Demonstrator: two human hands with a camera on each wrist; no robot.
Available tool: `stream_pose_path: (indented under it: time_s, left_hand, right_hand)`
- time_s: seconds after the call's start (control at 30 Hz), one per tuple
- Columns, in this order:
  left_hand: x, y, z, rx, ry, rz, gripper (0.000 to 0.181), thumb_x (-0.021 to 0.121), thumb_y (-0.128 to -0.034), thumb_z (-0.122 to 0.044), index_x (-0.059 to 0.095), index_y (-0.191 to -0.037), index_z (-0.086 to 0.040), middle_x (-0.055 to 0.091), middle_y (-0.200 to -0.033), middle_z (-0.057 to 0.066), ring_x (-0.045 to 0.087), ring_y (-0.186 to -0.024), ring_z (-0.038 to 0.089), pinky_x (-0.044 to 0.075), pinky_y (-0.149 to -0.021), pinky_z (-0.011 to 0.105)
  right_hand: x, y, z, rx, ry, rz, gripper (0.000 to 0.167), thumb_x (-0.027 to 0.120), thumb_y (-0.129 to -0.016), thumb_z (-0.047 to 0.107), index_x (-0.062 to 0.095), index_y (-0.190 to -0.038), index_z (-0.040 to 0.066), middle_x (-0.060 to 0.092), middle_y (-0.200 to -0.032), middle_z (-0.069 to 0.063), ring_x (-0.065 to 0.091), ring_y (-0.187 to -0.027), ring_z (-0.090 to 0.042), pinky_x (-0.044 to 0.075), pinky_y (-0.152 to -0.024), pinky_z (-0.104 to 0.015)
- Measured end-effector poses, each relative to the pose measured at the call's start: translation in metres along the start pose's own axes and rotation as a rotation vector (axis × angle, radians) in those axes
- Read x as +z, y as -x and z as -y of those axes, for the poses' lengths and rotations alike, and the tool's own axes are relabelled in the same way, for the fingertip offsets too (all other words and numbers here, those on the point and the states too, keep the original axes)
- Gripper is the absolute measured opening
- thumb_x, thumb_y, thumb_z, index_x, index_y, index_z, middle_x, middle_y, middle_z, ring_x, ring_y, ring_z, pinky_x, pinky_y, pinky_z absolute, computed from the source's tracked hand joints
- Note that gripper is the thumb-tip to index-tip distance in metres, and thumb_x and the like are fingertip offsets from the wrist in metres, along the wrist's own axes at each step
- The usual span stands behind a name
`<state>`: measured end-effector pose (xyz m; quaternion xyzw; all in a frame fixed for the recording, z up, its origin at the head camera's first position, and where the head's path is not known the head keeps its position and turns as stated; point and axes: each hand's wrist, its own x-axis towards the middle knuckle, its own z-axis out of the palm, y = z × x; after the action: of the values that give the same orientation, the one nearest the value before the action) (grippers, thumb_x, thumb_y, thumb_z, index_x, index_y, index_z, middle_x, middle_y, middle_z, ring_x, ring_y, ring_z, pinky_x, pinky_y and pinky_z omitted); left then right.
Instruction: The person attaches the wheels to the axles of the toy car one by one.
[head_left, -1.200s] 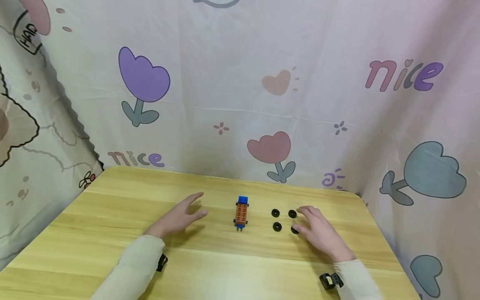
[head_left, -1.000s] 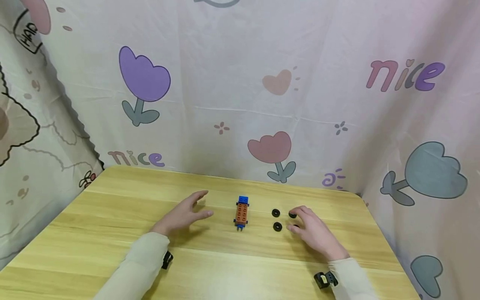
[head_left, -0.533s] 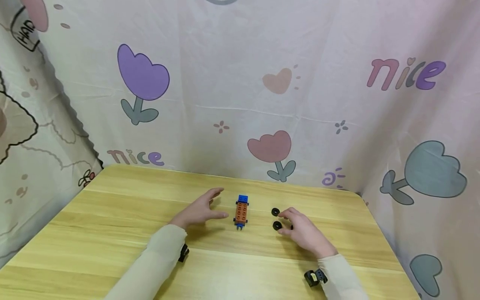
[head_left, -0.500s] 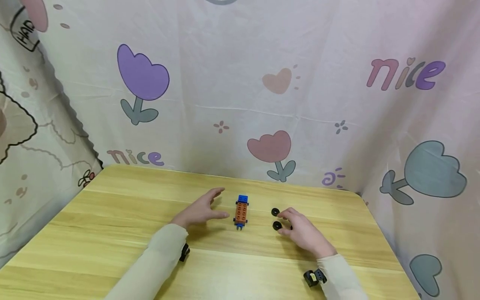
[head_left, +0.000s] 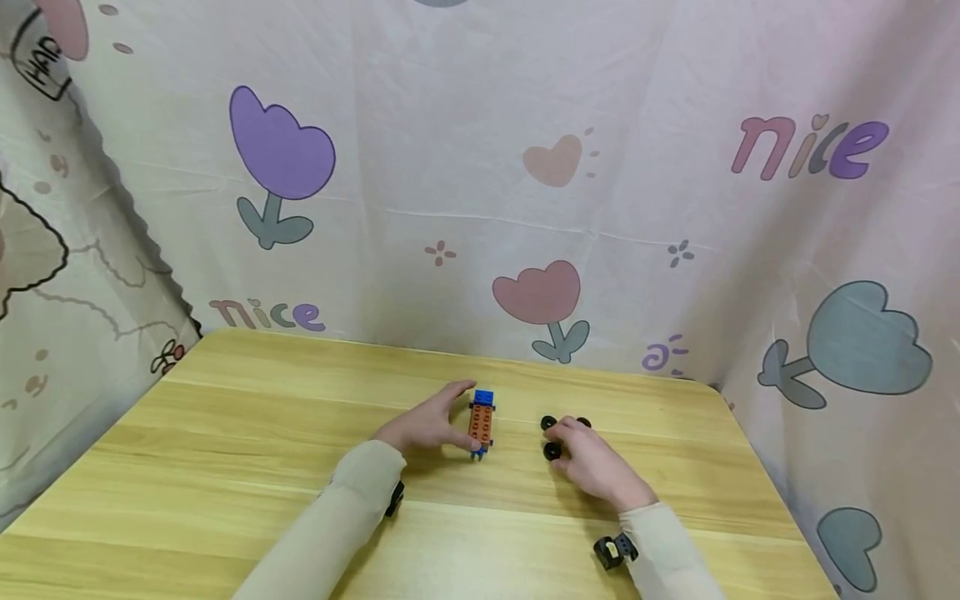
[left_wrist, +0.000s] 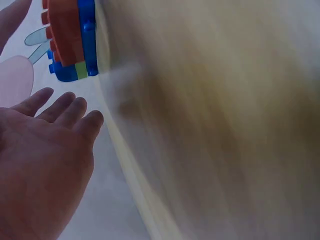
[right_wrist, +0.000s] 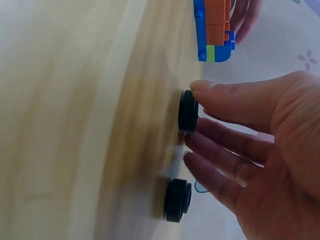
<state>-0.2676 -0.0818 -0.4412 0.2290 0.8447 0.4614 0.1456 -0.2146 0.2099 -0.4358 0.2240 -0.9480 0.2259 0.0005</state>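
A toy car chassis of building blocks [head_left: 482, 423], orange studded bricks on a blue base with blue ends, stands on the table. My left hand [head_left: 427, 423] is spread along its left side; the thumb tip overlaps its near end in the head view, while a gap shows before the fingers in the left wrist view. Several small black wheels lie to the right. Thumb and fingers of my right hand [head_left: 596, 467] bracket the near-left wheel [right_wrist: 188, 111], which still lies on the table; firm contact is unclear. Another wheel [right_wrist: 176, 200] sits beside the fingers.
The wooden table [head_left: 300, 392] ends at a back edge against a printed curtain [head_left: 420, 150]. Two more wheels show beyond my right hand, the far-left wheel [head_left: 549, 422] and the far-right wheel [head_left: 583, 422]. Each wrist wears a black strap device [head_left: 611, 552].
My left hand has moved right to the chassis. My right hand has moved left over the wheels, from the right pair to the near-left one. The chassis and wheels keep their places.
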Motion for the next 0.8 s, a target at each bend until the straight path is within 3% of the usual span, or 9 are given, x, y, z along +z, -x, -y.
stream_pose_path:
  time_s: [0.43,0.8]
  left_hand:
    - [0.005,-0.013,-0.005,-0.032,-0.039,0.030,0.111,0.089,-0.0709,-0.012,0.018,-0.156,-0.004,0.017,-0.160,0.016,0.016,-0.145,0.035,0.014,-0.115,0.050]
    - [0.010,-0.017,-0.011,-0.063,-0.032,0.046,0.112,0.090,-0.0694,-0.008,0.018,-0.155,-0.003,0.025,-0.154,0.019,0.028,-0.140,0.035,0.021,-0.114,0.049]
  right_hand:
    - [0.005,-0.003,0.003,-0.031,0.041,0.004,0.033,0.074,-0.081,-0.002,0.067,-0.113,0.000,0.057,-0.105,-0.004,0.056,-0.100,-0.023,0.048,-0.093,-0.042]
    - [0.006,-0.004,0.006,-0.005,0.047,-0.003,0.021,0.075,-0.082,-0.001,0.069,-0.101,0.005,0.055,-0.097,-0.002,0.055,-0.093,-0.021,0.049,-0.088,-0.043]
